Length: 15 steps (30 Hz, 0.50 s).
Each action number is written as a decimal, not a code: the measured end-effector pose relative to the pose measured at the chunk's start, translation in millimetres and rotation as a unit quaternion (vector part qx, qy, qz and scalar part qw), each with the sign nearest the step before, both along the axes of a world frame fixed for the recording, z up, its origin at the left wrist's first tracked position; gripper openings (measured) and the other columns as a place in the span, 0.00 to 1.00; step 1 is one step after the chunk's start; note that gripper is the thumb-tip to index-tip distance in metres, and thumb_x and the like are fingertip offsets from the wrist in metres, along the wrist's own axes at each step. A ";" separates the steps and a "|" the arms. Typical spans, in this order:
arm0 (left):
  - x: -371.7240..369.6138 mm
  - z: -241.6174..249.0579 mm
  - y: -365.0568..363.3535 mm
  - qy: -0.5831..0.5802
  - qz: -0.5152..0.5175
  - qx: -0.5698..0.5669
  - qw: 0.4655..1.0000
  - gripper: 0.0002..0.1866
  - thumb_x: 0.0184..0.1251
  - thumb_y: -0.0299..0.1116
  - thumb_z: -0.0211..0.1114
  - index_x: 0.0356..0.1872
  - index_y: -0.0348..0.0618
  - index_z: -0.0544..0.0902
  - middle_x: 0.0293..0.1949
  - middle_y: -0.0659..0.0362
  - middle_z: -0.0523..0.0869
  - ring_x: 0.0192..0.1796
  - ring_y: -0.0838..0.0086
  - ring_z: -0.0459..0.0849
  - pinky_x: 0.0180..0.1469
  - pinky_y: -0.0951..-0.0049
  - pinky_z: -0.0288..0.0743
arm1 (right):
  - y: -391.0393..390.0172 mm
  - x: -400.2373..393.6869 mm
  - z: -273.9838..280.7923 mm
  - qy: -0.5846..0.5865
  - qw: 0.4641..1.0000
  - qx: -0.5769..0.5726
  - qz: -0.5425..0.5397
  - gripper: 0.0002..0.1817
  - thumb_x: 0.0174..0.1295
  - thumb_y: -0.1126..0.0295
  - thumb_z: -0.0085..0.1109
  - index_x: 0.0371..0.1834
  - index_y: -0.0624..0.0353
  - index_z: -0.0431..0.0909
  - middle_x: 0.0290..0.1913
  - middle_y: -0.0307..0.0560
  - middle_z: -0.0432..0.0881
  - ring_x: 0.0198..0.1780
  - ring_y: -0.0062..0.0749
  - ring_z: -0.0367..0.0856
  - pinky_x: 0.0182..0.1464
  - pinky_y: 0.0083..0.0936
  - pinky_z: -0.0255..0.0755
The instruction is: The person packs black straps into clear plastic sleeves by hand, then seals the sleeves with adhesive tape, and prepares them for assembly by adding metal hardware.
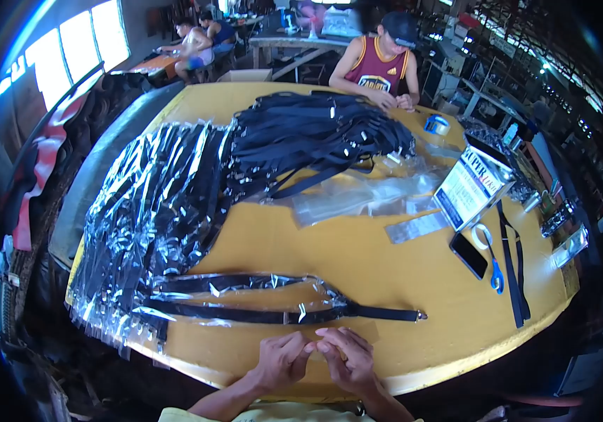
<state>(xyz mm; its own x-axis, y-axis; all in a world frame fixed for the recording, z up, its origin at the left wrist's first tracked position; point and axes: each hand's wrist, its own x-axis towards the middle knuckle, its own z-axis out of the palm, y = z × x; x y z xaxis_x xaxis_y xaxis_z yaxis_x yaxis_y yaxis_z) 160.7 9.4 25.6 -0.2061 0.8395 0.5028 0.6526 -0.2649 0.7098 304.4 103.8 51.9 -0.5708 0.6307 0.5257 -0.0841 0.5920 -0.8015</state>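
At the near edge of the table, my left hand and my right hand meet, fingertips pinched together. What they hold, if anything, is too small or see-through to make out. Just beyond them lies a pair of black suspenders, its two straps in clear plastic sleeves. Its single bare end strap points right and has a metal clip. To the left, packed suspenders in shiny plastic lie in a wide layered row. Farther back is a heap of unwrapped black straps.
On the yellow table are clear plastic bags, a printed box, a phone, blue-handled scissors, a tape roll, a loose black strap and a tape dispenser. A person sits opposite.
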 end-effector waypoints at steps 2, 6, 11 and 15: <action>-0.8 0.7 1.8 -0.015 0.007 -0.025 1.000 0.10 0.73 0.25 0.61 0.29 0.39 0.74 0.23 0.51 0.75 0.22 0.54 0.77 0.24 0.59 0.67 | 1.4 -0.8 -0.8 -0.034 0.999 -0.004 -0.012 0.11 0.66 0.80 0.66 0.50 0.70 0.84 0.33 0.53 0.88 0.31 0.36 0.86 0.36 0.28 0.80; -11.0 -6.6 -1.6 -0.006 -0.013 -0.069 0.998 0.10 0.75 0.32 0.65 0.32 0.43 0.77 0.28 0.53 0.81 0.27 0.53 0.84 0.27 0.58 0.75 | 3.4 -2.1 -16.8 0.006 0.997 0.061 -0.035 0.15 0.68 0.77 0.65 0.57 0.67 0.83 0.30 0.50 0.88 0.29 0.34 0.86 0.34 0.26 0.80; -16.7 4.4 1.1 -0.035 -0.063 -0.083 0.994 0.06 0.77 0.30 0.62 0.47 0.41 0.83 0.35 0.52 0.83 0.30 0.56 0.81 0.33 0.64 0.74 | 2.3 2.7 -27.2 -0.067 0.996 -0.034 -0.038 0.17 0.78 0.65 0.54 0.58 0.67 0.82 0.47 0.58 0.88 0.44 0.45 0.90 0.49 0.34 0.83; -10.3 8.6 6.9 -0.047 -0.026 -0.071 0.996 0.05 0.74 0.25 0.63 0.46 0.41 0.84 0.38 0.50 0.85 0.37 0.51 0.84 0.38 0.59 0.78 | 7.1 6.7 -44.2 -0.079 0.996 0.038 -0.028 0.20 0.76 0.65 0.59 0.65 0.65 0.78 0.47 0.57 0.89 0.44 0.43 0.90 0.49 0.35 0.83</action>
